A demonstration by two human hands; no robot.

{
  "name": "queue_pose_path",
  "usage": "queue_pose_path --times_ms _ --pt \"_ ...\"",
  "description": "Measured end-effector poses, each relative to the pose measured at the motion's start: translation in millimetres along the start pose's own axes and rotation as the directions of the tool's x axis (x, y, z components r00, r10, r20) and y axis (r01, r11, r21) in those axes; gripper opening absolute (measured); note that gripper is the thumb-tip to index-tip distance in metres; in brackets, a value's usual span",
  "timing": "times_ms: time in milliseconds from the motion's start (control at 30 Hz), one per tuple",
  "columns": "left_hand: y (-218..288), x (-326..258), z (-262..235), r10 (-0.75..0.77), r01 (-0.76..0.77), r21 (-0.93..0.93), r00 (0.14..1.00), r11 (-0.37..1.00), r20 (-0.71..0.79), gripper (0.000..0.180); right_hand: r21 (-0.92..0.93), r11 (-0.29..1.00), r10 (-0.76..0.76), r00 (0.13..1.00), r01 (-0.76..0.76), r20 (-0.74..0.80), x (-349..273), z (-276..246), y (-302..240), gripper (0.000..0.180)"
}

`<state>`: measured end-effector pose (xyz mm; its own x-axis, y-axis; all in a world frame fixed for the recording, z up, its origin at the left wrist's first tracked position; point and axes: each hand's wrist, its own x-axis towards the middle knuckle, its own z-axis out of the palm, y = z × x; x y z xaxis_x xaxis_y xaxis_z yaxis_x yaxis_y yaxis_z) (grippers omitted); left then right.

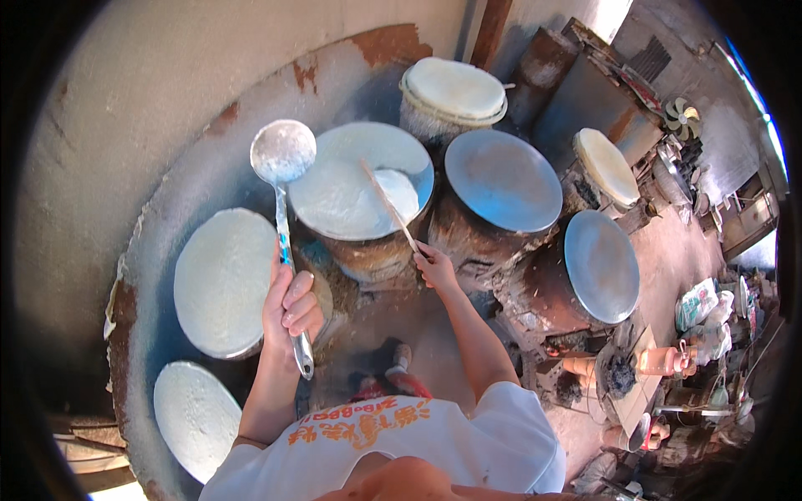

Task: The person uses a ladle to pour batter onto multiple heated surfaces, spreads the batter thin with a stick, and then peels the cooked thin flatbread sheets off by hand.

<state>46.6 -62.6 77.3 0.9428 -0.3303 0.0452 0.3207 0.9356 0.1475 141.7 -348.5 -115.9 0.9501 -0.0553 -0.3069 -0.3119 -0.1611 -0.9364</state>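
Your clothing, seen from above
You wear a white short-sleeved shirt (468, 434) with orange print, and red shoes (393, 376).

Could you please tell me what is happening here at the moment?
A person stands among round drum-like steamers. The left hand holds a metal ladle raised over the pale discs. The right hand holds a thin stick slanted across the middle steamer, beside a partly lifted white sheet. Two bare metal lids lie to the right.

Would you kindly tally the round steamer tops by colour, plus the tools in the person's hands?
White batter-covered tops: 5 (e.g.)
Bare grey metal tops: 2 (e.g.)
Ladle in left hand: 1
Thin stick in right hand: 1
Total: 9
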Motion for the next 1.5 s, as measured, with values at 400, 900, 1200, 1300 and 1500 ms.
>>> queue_pose_path --times_ms 400,900,1200,1300,1500 --pt "-39.3 99.4 -2.4 0.019 0.064 0.506 0.987 0.86 -0.157 0.051 -0.04 0.994 0.106 0.963 -0.099 0.249 -7.6 -63.7 3.8 0.032" --pt "-58.9 194.2 3.9 -0.388 0.354 -0.293 0.92 0.888 -0.064 0.042 -0.663 0.737 -0.427 0.85 0.13 -0.308 67.2 -84.1 -32.0 0.043" --pt "-42.5 224.4 -48.3 -0.481 0.294 -0.53 0.838 0.795 -0.257 0.036 -0.668 0.73 -0.359 0.913 0.144 -0.195 92.4 -98.0 -31.6 0.028" --pt "-32.5 232.0 -48.1 -0.466 0.302 -0.484 0.845 0.821 -0.263 0.036 -0.616 0.68 -0.516 0.856 0.398 -0.016 95.5 -89.3 -27.2 0.027" --pt "-9.2 232.8 -56.1 -0.375 0.3 -0.26 0.87 0.918 -0.32 0.013 -0.379 0.884 -0.331 0.939 0.273 -0.096 58.7 -63.0 -35.5 0.025"
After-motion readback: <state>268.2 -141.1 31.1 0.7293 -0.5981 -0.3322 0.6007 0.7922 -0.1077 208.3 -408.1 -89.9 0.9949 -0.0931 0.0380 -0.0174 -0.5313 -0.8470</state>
